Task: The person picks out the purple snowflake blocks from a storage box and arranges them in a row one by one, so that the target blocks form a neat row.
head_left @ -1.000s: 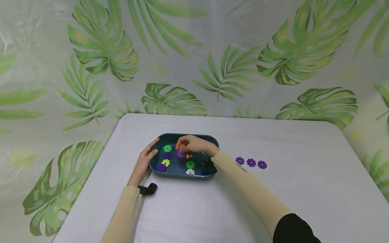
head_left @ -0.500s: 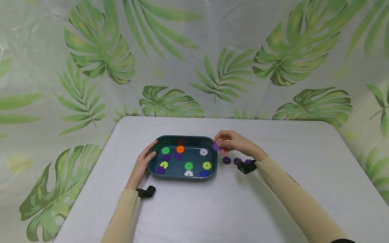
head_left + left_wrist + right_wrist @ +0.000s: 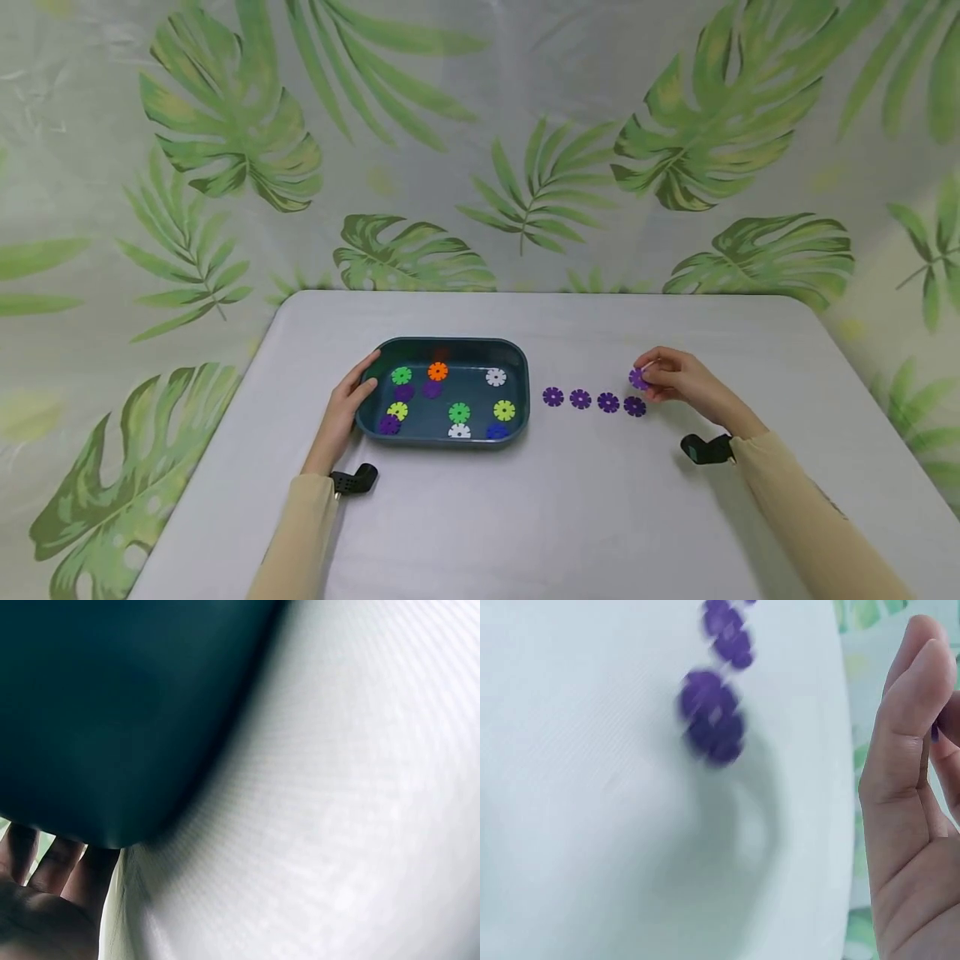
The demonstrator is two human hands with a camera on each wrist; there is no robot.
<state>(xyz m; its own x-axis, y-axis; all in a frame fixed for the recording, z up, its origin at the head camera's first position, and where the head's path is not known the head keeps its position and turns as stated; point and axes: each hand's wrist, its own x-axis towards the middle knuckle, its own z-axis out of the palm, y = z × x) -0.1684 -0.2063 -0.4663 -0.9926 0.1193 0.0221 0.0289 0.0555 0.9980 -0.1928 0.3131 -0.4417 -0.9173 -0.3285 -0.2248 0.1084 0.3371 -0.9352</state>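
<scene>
Pinching is noted at the right hand [image 3: 681,385]: thumb and fingertips are closed on one purple disc [image 3: 637,379], which appears to be held clear of the white tablecloth [image 3: 570,508], at 12 o'clock from the end of a row of four purple discs [image 3: 608,402]. The row is laid at 3 o'clock from the dark blue tray [image 3: 427,417]. The tray is touched at its 9 o'clock end by the left hand [image 3: 347,410], fingers extended; whether its thumb is hooked over the rim cannot be told.

Risks, as judged: the held disc is gripped near its edge and could be tipped or dropped askew if the pinch were released too high. The row could be disturbed if its end disc were brushed by a knuckle. The tray could be dragged if the left arm were shifted. In the tray, at 8 o'clock, a yellow disc [image 3: 398,408] and another purple disc [image 3: 388,425] are seen touching or overlapped; if one were lifted, the other might be caught by its notches.

Materials: discs thin, round, apparently stiff plastic, edges cut into petals. Tray smooth, glossy, oblong, corners rounded. Tablecloth finely ribbed in the left wrist view.
</scene>
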